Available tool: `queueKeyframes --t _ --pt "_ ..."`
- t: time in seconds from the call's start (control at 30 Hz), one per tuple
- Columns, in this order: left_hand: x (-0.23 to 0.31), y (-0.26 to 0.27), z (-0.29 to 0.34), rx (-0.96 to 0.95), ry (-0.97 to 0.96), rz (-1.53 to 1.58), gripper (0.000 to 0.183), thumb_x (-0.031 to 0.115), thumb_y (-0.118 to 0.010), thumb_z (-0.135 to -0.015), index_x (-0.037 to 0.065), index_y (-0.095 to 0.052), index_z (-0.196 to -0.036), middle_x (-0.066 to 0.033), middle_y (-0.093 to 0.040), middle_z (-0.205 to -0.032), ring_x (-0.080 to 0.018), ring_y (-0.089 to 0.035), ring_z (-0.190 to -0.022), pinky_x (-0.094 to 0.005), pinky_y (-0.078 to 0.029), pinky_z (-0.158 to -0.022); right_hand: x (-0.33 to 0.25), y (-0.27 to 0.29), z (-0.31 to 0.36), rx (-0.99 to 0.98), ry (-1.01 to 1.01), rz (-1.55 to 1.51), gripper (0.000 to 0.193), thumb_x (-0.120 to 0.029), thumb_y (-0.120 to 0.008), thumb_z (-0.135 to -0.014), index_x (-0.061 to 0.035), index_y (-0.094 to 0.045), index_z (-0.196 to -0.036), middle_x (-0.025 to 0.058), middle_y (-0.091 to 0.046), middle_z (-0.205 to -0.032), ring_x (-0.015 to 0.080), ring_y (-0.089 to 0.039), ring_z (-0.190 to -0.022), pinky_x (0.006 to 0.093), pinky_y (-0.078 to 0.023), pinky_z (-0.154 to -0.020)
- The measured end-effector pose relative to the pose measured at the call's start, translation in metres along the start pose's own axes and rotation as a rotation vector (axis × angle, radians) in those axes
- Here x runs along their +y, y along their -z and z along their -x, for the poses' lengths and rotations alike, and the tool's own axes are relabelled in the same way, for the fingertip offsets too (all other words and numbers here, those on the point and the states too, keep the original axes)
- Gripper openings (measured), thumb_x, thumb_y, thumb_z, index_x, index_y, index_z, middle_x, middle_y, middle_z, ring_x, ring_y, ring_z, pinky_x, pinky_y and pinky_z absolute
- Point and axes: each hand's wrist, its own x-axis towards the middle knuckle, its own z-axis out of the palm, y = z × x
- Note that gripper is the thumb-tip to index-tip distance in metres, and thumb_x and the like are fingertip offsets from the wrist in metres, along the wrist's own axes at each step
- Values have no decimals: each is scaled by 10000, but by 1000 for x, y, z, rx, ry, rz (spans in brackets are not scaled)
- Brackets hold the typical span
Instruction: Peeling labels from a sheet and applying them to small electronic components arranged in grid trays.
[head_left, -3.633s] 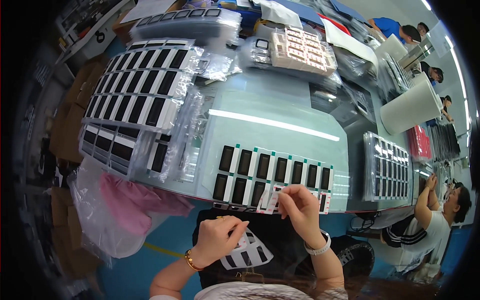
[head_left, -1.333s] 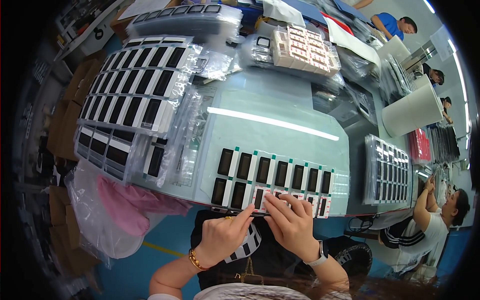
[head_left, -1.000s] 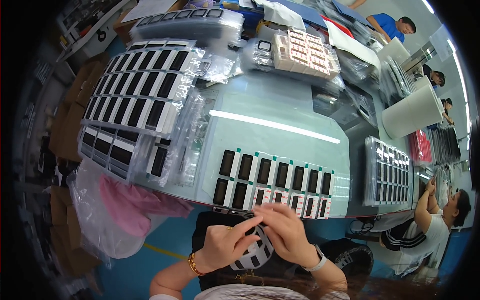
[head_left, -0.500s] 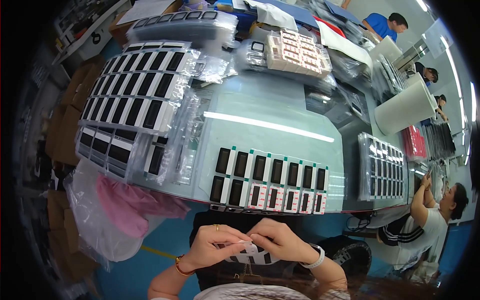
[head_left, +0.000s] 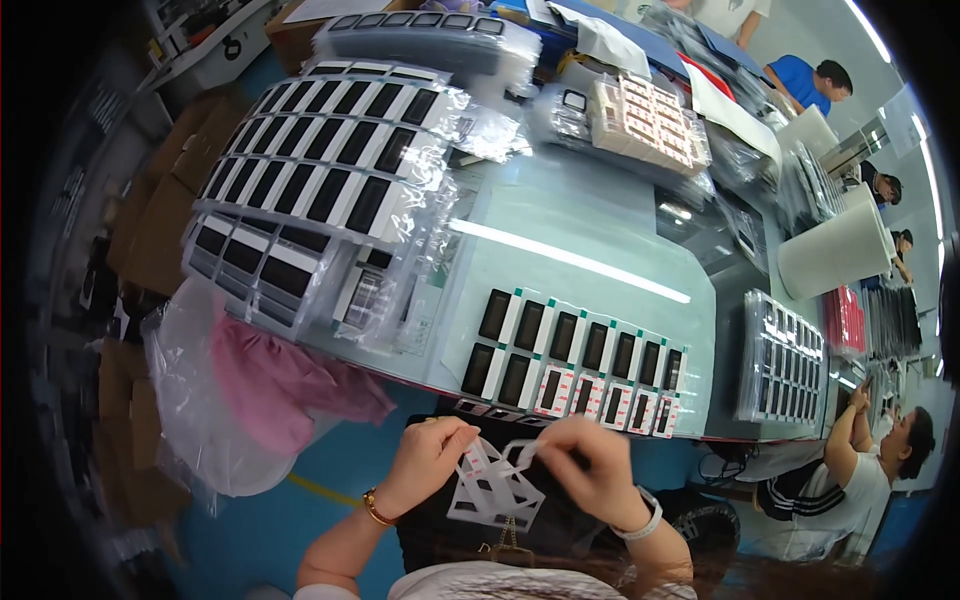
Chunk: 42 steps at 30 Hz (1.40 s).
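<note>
My left hand pinches a white adhesive sheet with cut-out slots and red print, hanging over my lap. My right hand is closed, thumb and finger on a thin, pale rectangular frame that overlaps the sheet's upper part. Whether frame and sheet still touch, I cannot tell. Just beyond my hands, at the table's front edge, black rectangular panels with white strips and green tabs lie in two rows. Several in the near row bear white frames with red print.
Trays of dark panels are stacked at the left, beside a pink cloth in clear plastic. A pile of white adhesive pieces stands at the back. At the right are another tray stack, a white roll and a seated person.
My hands have moved apart, and the thin frame now shows between them in my right fingers. More of the slotted sheet is visible. The whole view has shifted, moving the table rightward.
</note>
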Motion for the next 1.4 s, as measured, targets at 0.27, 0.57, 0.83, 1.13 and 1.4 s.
queueKeyframes --t 0.27,0.57,0.83,1.13,1.4 --pt "17 -1 0 -38 -143 -33 149 154 -787 -904 19 -723 -906 -77 -710 -708 -169 -673 -565 -265 -480 -517 29 -9 -39 177 -256 -275 59 -21 -639 -1007 24 -634 -1043 34 -682 -796 72 -648 -612 199 -501 -517" --pt "16 0 -7 130 -354 -153 137 76 -766 -877 56 -751 -1013 -88 -722 -735 -204 -686 -591 -303 -491 -520 30 -11 -42 111 -300 -210 71 -34 -641 -1010 28 -634 -1043 27 -678 -781 67 -640 -606 195 -483 -504" --pt "14 -1 -11 132 -395 -214 184 65 -753 -872 78 -778 -1054 -73 -723 -738 -200 -674 -582 -310 -489 -514 33 -11 -41 120 -294 -197 74 -36 -647 -1008 25 -639 -1049 27 -682 -789 61 -638 -609 189 -480 -504" --pt "16 -2 -14 181 -471 -332 327 65 -767 -846 102 -776 -1171 -32 -524 -576 -184 -543 -482 -332 -415 -471 32 -12 -43 145 -315 -186 68 -41 -672 -990 21 -667 -1018 22 -686 -748 48 -638 -605 189 -472 -502" --pt "22 1 -17 138 -467 -440 351 73 -752 -856 126 -769 -1203 -28 -543 -589 -197 -558 -493 -337 -426 -476 32 -12 -42 150 -296 -162 72 -37 -678 -983 26 -666 -1014 31 -696 -752 49 -646 -609 192 -489 -512"
